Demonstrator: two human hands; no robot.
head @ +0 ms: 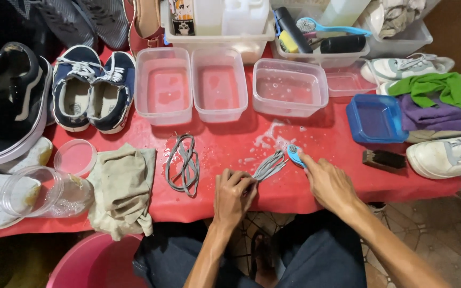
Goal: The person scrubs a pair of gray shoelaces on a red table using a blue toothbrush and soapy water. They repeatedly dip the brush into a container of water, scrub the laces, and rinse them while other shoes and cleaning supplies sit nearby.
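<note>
Grey shoelace lies on the red table near its front edge; my left hand pins one end, fingers curled tight. My right hand grips a blue brush on it. Bare tabletop lies to the right.

Even, moderately bright overhead light; soft shadows beneath the clear tubs. Wet glare on the red table. Upper left and lower left corners dim; wide-angle bending at frame edges.

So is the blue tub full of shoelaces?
No, the blue tub looks bare inside; the grey shoelaces lie on the red table.
</note>
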